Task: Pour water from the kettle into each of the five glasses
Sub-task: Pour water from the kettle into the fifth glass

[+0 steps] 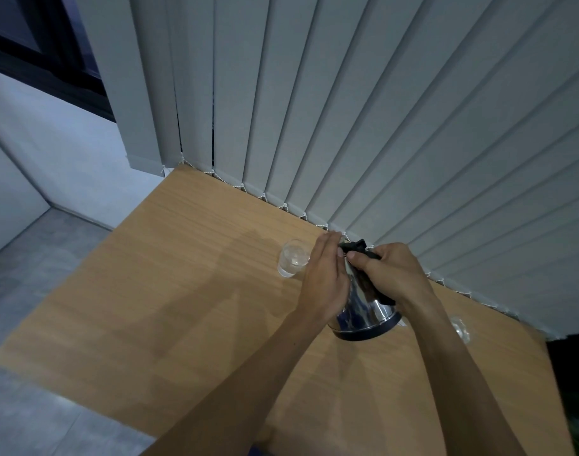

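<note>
Both forearms reach in from the bottom edge over the wooden desk [169,291], and they meet at the kettle [364,311], which is lifted off the desk and tipped forward, its dark base ring turned back toward the camera. On the right hand [393,274] the fingers are wrapped closed around the black handle. The left hand [324,281] lies flat against the steel side, fingers straight and together, steadying rather than gripping. The spout is hidden behind the left hand, so whether water is running cannot be told.

Just beyond and left of that hand stands a glass [293,258], upright, seemingly with some water in it. A second glass [461,329] shows beside the right forearm, blurred; the other three are out of view.

Pouring well here looks like a matter of keeping the spout over the glass before tilting further, raising the tilt slowly from the handle while the flat palm damps any swing, then righting the kettle fully before carrying it along to another glass. Behind the desk hang grey vertical blinds [347,110].
</note>
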The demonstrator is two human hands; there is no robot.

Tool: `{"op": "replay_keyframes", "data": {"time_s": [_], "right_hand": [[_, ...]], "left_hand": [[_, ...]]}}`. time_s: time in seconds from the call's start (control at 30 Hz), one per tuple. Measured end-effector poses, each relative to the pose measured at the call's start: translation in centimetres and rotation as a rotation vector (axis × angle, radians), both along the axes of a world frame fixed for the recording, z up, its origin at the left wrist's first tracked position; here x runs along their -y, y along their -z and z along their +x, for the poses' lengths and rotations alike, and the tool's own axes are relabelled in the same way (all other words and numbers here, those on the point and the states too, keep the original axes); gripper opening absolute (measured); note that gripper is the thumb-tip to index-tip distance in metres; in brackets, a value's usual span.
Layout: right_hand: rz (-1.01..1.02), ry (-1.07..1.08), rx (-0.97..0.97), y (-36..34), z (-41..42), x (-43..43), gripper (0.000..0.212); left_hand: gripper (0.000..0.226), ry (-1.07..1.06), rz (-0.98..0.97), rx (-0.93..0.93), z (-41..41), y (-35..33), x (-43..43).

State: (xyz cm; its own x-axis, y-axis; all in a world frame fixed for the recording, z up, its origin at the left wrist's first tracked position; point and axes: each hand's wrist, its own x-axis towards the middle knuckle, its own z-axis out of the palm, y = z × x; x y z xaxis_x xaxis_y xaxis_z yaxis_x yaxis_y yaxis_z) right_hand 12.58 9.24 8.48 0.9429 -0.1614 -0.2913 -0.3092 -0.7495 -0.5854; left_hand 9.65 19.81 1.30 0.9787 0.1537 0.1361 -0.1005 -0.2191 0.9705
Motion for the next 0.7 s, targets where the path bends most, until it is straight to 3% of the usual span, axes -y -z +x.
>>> {"op": "replay_keyframes", "data": {"time_s": [0.5, 0.7], "right_hand": [[0.13, 0.089, 0.026, 2.5, -2.1, 1.1, 0.037], [0.331, 0.211, 0.085, 4.4, -5.5, 2.1, 0.034]], "left_hand": [[0.04, 0.11, 0.122, -0.034, -0.8, 1.0, -0.1], [0.04, 0.183, 0.233, 0.044, -2.0, 0.5, 0.5]]}}
